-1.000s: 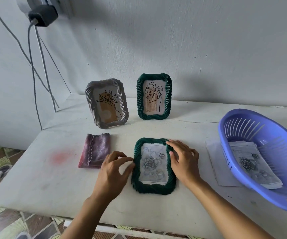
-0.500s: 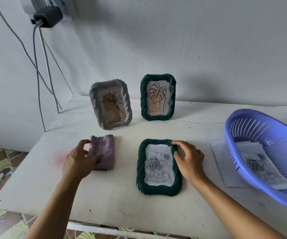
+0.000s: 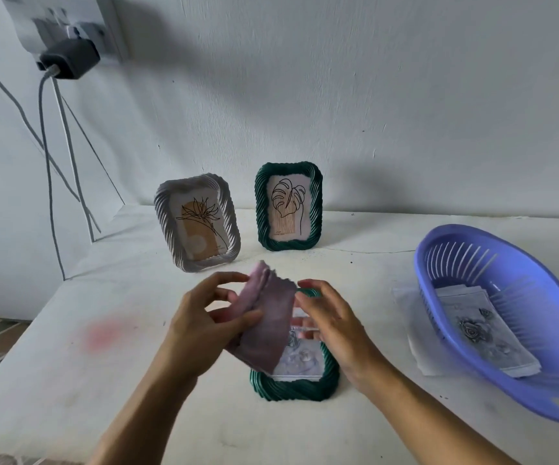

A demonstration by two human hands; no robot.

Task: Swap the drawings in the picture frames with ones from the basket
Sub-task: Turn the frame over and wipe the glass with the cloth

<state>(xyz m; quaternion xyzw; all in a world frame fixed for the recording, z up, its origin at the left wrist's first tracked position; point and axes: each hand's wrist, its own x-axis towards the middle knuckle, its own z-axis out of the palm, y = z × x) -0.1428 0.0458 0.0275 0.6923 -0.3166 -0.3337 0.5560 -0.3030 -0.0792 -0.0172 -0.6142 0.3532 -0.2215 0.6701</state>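
Observation:
A dark green frame (image 3: 293, 385) lies flat on the white table (image 3: 70, 380) with a grey rose drawing in it. Above it my left hand (image 3: 204, 325) holds a folded purple cloth (image 3: 266, 322), which hides the frame's upper left part. My right hand (image 3: 330, 318) hovers just right of the cloth over the frame's right edge, fingers apart, and seems to hold nothing. At the back stand a grey frame (image 3: 197, 223) with a flower drawing and a second green frame (image 3: 289, 211) with a leaf drawing. A purple basket (image 3: 520, 317) on the right holds rose drawings (image 3: 483, 337).
A sheet of white paper (image 3: 415, 350) pokes out from under the basket's left side. A black charger (image 3: 70, 58) is plugged in at the upper left wall, its cables (image 3: 50, 169) hanging down to the table's back left corner. A pink stain (image 3: 107, 333) marks the table.
My left hand went left to the purple cloth, picked it up and brought it over the flat green frame. My right hand lifted off the frame's right edge. The camera moved closer.

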